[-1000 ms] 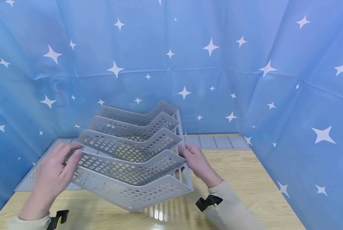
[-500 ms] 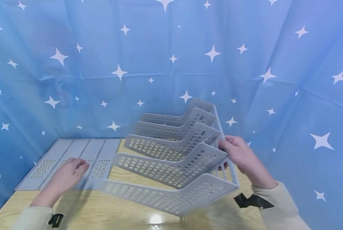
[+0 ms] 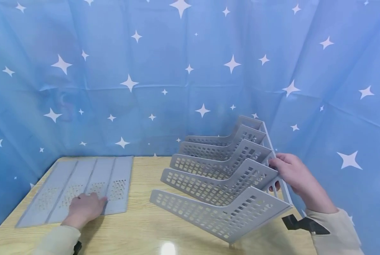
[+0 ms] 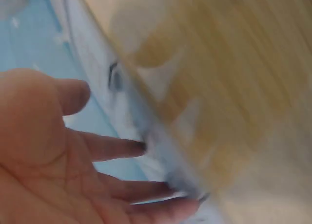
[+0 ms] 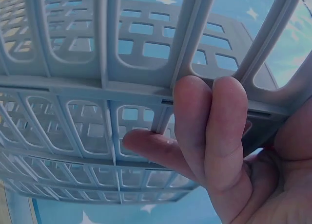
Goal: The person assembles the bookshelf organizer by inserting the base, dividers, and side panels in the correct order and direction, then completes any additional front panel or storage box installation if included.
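Note:
A grey plastic file rack (image 3: 223, 186) with several perforated dividers is tilted over the right side of the table. My right hand (image 3: 293, 175) grips its slatted back; in the right wrist view the curled fingers (image 5: 225, 131) reach round a crossbar, and the thumb is partly hidden. A flat grey panel (image 3: 102, 170) of several creased sections with hole patterns lies at the left. Over its near edge is my left hand (image 3: 85, 209), palm down. In the left wrist view, its loosely extended fingers (image 4: 117, 145) are at the blurred panel edge.
The wood-grain table (image 3: 145, 219) shows between the panel and the rack. A blue curtain (image 3: 164, 120) with white stars hangs behind and along both sides. Black straps (image 3: 311, 225) circle the wrists.
The rack has swung to the right in my right hand. My left hand has let go of it and moved down to the panel, which has shifted a little nearer and turned slightly.

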`<act>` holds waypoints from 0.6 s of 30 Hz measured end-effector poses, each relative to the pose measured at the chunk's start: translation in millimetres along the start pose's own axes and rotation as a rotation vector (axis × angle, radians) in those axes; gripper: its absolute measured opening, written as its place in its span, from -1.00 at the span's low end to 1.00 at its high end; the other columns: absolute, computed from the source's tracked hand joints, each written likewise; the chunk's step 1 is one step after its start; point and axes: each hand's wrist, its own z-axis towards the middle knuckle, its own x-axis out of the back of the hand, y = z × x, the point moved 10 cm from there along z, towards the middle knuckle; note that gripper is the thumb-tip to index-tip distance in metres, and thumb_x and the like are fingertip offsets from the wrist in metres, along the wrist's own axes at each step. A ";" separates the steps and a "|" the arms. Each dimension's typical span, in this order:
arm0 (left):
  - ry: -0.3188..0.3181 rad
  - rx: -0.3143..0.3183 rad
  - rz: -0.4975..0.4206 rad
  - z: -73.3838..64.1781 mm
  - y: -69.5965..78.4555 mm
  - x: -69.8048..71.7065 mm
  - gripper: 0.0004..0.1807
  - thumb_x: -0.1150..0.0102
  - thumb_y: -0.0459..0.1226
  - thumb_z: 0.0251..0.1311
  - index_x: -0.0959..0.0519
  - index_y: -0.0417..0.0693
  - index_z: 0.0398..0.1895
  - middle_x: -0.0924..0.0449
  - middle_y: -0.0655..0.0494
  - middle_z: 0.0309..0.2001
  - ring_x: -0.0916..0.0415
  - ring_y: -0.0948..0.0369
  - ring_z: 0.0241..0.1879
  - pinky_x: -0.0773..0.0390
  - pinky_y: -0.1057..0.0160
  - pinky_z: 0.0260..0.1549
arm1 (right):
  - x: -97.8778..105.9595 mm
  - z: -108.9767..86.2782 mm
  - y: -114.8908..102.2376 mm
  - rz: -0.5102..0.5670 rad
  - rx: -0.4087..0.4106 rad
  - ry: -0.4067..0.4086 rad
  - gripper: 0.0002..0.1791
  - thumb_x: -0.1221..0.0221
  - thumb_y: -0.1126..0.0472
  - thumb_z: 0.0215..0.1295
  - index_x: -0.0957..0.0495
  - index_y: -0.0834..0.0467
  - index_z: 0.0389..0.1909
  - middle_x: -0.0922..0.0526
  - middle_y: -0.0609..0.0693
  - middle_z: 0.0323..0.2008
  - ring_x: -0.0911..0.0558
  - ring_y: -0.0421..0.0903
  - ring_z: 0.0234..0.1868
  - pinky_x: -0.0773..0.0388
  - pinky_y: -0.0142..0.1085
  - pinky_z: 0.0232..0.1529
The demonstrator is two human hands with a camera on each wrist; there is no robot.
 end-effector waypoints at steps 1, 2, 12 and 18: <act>0.004 -0.038 0.014 -3.2 13.1 1.5 -0.32 0.16 -0.01 0.58 -0.47 -0.63 0.09 -0.49 -0.67 -0.03 -0.47 -0.52 -0.03 -0.50 -0.39 -0.02 | 1.6 0.2 1.8 -0.014 0.000 0.001 -0.60 0.20 0.27 0.59 -0.48 0.53 -0.03 -0.75 0.16 -0.48 -0.66 0.02 -0.68 -0.62 -0.15 -0.58; -0.007 -0.079 0.009 -7.1 26.0 2.0 -0.36 0.14 -0.04 0.58 -0.51 -0.61 0.07 -0.54 -0.60 -0.05 -0.52 -0.46 -0.06 -0.52 -0.36 -0.02 | 3.0 0.5 3.2 -0.024 0.003 -0.001 -0.60 0.21 0.27 0.60 -0.48 0.53 -0.04 -0.75 0.17 -0.48 -0.66 0.02 -0.68 -0.62 -0.15 -0.56; -0.106 -0.452 -0.245 -27.6 102.6 13.2 -0.34 -0.47 -0.20 0.19 -0.51 -0.27 0.32 -0.54 -0.27 0.24 -0.50 -0.26 0.22 -0.49 -0.32 0.16 | 13.7 8.6 5.1 -0.124 0.059 -0.025 -0.63 0.22 0.26 0.62 -0.47 0.39 -0.26 -0.71 0.16 -0.55 -0.64 -0.02 -0.71 -0.62 -0.16 -0.58; -0.069 -0.471 -0.078 -14.2 90.8 3.6 0.14 -0.72 -0.09 -0.26 -0.37 -0.14 0.51 -0.14 -0.34 0.55 -0.14 -0.40 0.46 -0.29 -0.45 0.25 | 12.6 11.4 8.0 -0.190 0.062 -0.046 -0.64 0.22 0.25 0.62 -0.47 0.35 -0.27 -0.70 0.11 -0.58 -0.62 0.00 -0.72 -0.62 -0.17 -0.53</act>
